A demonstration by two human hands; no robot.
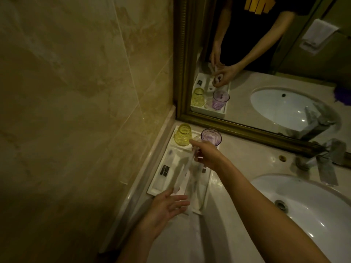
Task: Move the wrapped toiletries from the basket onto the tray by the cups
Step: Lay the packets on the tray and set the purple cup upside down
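A white tray (152, 188) lies on the counter against the left wall. At its far end stand a yellow cup (183, 134) and a purple cup (211, 137). A wrapped packet with a dark label (164, 170) lies flat in the tray. My right hand (206, 155) reaches over the tray and pinches the top of a long clear-wrapped toiletry (182, 173), which hangs blurred down over the tray. My left hand (166, 207) is at the tray's near end, fingers spread under the wrapper's lower end; contact is unclear. No basket is in view.
A white sink basin (303, 198) fills the right side, with a chrome tap (326, 164) behind it. A gold-framed mirror (247, 128) runs along the back of the counter. The tiled wall (76, 92) closes off the left.
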